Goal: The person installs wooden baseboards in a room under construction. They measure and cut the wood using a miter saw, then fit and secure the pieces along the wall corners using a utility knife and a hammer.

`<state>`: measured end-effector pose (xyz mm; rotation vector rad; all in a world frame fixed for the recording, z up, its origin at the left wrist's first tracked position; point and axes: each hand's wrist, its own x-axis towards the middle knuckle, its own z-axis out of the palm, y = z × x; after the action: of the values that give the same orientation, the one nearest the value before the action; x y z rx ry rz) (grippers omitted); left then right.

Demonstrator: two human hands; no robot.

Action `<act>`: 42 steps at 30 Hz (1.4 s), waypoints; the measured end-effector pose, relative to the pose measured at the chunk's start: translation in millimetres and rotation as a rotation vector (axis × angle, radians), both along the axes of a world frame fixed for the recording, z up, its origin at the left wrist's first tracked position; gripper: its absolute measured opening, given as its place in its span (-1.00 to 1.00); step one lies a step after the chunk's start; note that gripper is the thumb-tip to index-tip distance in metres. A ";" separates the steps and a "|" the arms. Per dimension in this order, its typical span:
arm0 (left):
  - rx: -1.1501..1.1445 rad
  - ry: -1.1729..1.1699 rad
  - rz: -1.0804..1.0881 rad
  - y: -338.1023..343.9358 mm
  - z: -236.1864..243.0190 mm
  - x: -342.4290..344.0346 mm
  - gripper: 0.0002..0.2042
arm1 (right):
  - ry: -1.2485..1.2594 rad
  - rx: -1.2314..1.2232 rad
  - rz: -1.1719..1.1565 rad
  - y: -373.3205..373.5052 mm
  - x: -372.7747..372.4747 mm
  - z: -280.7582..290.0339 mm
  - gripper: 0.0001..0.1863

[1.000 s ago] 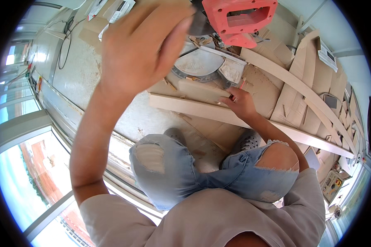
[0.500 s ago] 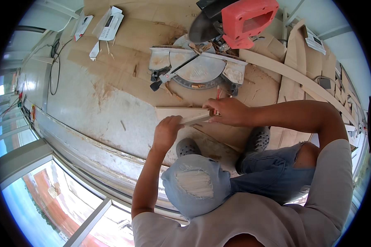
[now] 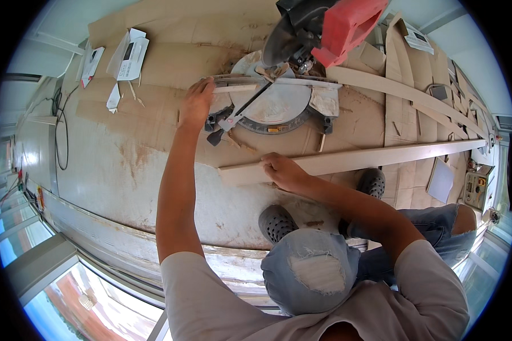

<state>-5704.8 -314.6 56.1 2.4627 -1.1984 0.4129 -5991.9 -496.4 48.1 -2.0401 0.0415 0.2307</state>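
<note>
Wood strip [image 3: 236, 88] has reached the saw [image 3: 281, 105].

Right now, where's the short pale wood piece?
Head view, above and left of centre: the short pale wood piece lies beside the saw fence, left hand at its left end.

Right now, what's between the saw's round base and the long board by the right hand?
Brown cardboard with a few thin wood-coloured scraps on it, as the head view shows.

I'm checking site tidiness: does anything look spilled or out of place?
Yes: brown dust or staining mars the pale floor left of the miter saw, and loose wood scraps litter the saw.
</note>
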 end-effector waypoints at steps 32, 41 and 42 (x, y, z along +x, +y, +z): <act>0.032 -0.049 -0.038 -16.7 -12.5 31.3 -0.78 | 0.230 1.072 -0.808 150.1 141.2 -59.4 -0.58; -0.003 -0.033 -0.023 -12.4 -17.4 32.4 -0.75 | 0.520 0.786 -0.464 53.8 53.3 -49.3 -0.58; -0.010 -0.027 -0.029 -15.0 -18.8 31.4 -0.75 | 0.544 0.749 -0.390 35.8 43.3 -47.5 -0.57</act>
<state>-5673.4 -329.6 37.4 2.4361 -1.2379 0.4449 -5948.6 -460.6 0.6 -1.1508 0.5950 0.4671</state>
